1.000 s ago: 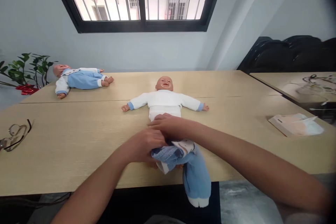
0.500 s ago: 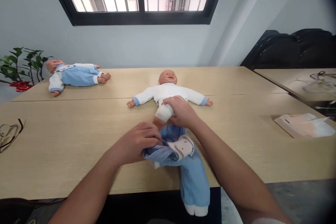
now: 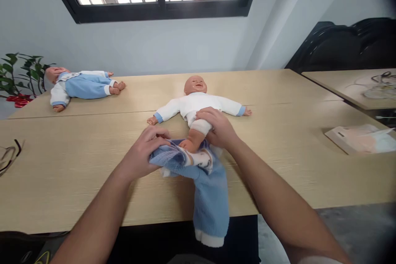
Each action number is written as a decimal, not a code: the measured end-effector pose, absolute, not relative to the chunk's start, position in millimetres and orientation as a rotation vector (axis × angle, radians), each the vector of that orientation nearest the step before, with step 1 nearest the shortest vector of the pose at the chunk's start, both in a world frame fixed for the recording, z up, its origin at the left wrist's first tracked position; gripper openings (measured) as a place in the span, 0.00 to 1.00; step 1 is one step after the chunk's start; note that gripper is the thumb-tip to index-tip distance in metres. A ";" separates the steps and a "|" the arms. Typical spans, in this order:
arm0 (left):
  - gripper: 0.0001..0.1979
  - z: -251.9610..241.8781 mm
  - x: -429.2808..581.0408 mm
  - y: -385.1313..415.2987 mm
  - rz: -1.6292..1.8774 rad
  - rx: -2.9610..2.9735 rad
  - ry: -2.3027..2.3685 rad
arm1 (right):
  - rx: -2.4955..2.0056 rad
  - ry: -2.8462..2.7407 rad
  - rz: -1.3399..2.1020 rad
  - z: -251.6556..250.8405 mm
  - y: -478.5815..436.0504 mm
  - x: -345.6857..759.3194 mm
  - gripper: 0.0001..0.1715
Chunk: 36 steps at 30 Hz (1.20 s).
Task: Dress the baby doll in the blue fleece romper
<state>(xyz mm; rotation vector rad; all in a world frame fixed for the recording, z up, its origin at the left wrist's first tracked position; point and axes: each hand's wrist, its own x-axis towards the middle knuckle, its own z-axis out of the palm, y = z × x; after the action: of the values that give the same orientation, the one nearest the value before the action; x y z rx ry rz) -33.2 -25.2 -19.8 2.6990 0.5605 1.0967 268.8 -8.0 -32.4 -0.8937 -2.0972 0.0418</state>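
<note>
A baby doll [image 3: 202,103] in a white top with blue cuffs lies on its back, arms spread, head toward the wall. My right hand [image 3: 218,127] is wrapped round its white-clad upper leg. One bare foot [image 3: 192,142] shows at the waist opening of the blue doll pants [image 3: 212,198]; the other leg is mostly hidden by my hand and the cloth. My left hand [image 3: 147,152] grips the pants' waistband at the left and holds it apart. One pant leg with a white cuff hangs over the table's front edge.
A second doll [image 3: 86,85] in blue and white lies at the back left, near a potted plant [image 3: 23,74]. Eyeglasses [image 3: 10,156] rest at the left edge; a tissue box [image 3: 355,138] stands at the right. Black chairs [image 3: 346,45] are behind.
The pants have shifted left and up with my left hand. The doll's foot now shows at the waist opening, where it was covered before. My right hand stays on the leg.
</note>
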 end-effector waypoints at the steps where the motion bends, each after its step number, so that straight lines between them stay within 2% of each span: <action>1: 0.12 -22.0 -31.7 -24.5 1.136 2.670 0.589 | -0.907 -2.134 -0.004 -34.0 -8.6 265.9 0.25; 5: 0.18 -33.9 -22.0 -23.7 1.653 2.354 0.818 | -0.911 -2.160 -0.070 -41.7 -9.4 254.3 0.27; 8: 0.26 -37.7 -19.1 -24.1 1.970 2.175 0.829 | -0.911 -2.107 -0.004 -43.9 -9.9 251.0 0.26; 10: 0.25 -35.4 -20.1 -24.4 1.941 2.282 0.698 | -0.923 -2.088 0.024 -43.7 -11.2 250.7 0.25; 13: 0.14 -29.9 -21.6 -25.3 1.804 2.386 0.555 | -0.923 -2.077 -0.001 -43.4 -14.3 249.4 0.24; 21: 0.08 -37.8 -22.1 -26.9 1.767 2.249 0.646 | -1.113 -1.913 0.007 -48.5 -16.5 243.1 0.15; 26: 0.12 -47.1 -10.9 -34.4 1.579 2.194 0.765 | -1.230 -1.894 -0.067 -49.4 -19.5 241.1 0.11; 30: 0.19 -50.9 7.9 -47.5 1.465 2.089 0.981 | -1.334 -1.874 -0.075 -44.8 -25.2 229.8 0.08; 36: 0.23 -52.3 20.1 -47.8 1.293 1.928 1.328 | -1.321 -1.940 -0.065 -55.6 -18.7 219.2 0.14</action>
<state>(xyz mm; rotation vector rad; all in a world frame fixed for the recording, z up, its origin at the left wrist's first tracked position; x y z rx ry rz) 20.1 -47.8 -52.3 1.9282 1.3277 1.2926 219.2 -18.7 -55.6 -1.3213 -1.9396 -0.0655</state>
